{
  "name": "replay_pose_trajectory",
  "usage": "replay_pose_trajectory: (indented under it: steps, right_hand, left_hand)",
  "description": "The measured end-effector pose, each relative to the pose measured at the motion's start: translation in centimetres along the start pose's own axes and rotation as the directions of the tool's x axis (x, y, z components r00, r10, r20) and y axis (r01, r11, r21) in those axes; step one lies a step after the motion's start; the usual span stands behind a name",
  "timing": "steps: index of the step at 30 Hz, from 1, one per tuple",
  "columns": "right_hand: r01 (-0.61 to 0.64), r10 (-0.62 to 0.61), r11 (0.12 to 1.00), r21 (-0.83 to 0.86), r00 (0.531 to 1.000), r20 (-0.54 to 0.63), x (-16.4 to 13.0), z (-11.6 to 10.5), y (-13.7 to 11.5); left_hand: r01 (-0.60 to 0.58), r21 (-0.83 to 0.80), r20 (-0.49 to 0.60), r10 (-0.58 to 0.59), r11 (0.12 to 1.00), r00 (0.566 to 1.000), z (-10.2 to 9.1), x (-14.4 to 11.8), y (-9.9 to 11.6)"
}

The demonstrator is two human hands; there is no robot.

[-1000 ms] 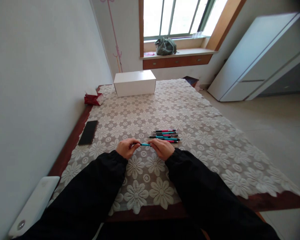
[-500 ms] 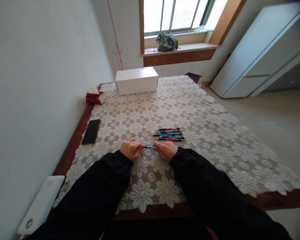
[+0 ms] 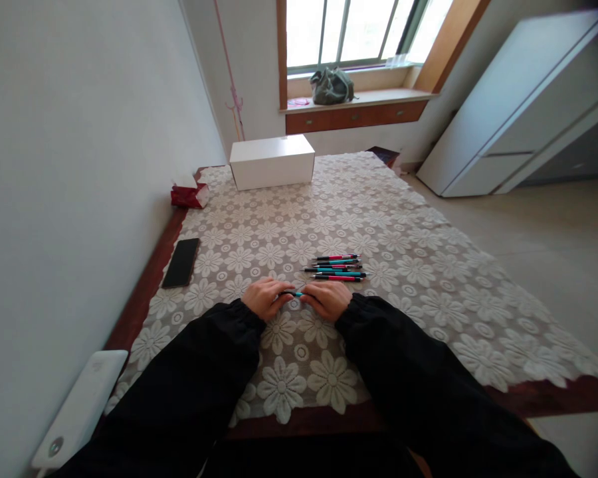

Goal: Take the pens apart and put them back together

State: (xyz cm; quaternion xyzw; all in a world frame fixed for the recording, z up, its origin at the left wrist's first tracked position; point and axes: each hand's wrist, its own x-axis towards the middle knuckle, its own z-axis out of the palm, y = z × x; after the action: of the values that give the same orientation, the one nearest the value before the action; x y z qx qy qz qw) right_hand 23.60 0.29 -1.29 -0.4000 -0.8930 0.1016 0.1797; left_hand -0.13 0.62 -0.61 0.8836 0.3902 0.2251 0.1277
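My left hand (image 3: 264,297) and my right hand (image 3: 327,300) rest close together on the lace tablecloth (image 3: 403,265). Between them they hold one teal pen (image 3: 295,293) by its two ends; only a short middle piece shows. Both sleeves are black. Just beyond my right hand lies a small row of several pink and teal pens (image 3: 337,267), side by side on the cloth.
A black phone (image 3: 181,261) lies at the table's left edge. A white box (image 3: 272,161) stands at the far end, with a red tissue pack (image 3: 189,194) to its left. A white device (image 3: 80,407) sits near left. The wall runs along the left; open floor lies right.
My hands have drawn closer together along the teal pen, so less of it shows. The view has shifted slightly; the row of pens has not moved.
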Motion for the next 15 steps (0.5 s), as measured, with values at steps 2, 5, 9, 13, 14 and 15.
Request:
replay_pose_trajectory:
  steps: [2, 5, 9, 13, 14, 15]
  right_hand:
    - [-0.001, 0.001, 1.0, 0.0, 1.0, -0.019, -0.01, 0.17, 0.03]
    - [-0.024, 0.024, 1.0, 0.007, 1.0, -0.013, -0.09, 0.46, 0.06]
    - [-0.027, 0.027, 1.0, 0.007, 1.0, -0.004, -0.18, 0.7, -0.04]
    - [0.029, -0.028, 0.999, 0.02, 0.999, -0.035, -0.13, 0.68, -0.13]
    - [0.032, -0.032, 0.999, 0.018, 0.999, -0.042, -0.1, 0.68, -0.15]
    - [0.031, -0.03, 0.999, 0.015, 0.999, -0.045, -0.09, 0.69, -0.16]
  left_hand:
    - [-0.008, -0.023, 0.007, 0.008, 1.0, 1.0, -0.08, 0.0, 0.1]
    - [-0.015, -0.025, 0.005, 0.015, 1.0, 1.0, -0.1, -0.03, 0.16]
    - [-0.018, 0.011, -0.017, 0.018, 1.0, 1.0, 0.0, -0.03, 0.13]
    - [-0.043, -0.016, -0.033, 0.042, 0.999, 0.999, -0.09, 0.06, 0.24]
    - [-0.048, -0.029, -0.037, 0.047, 0.998, 0.998, -0.12, 0.06, 0.27]
    - [-0.051, -0.038, -0.04, 0.05, 0.998, 0.998, -0.15, 0.06, 0.29]
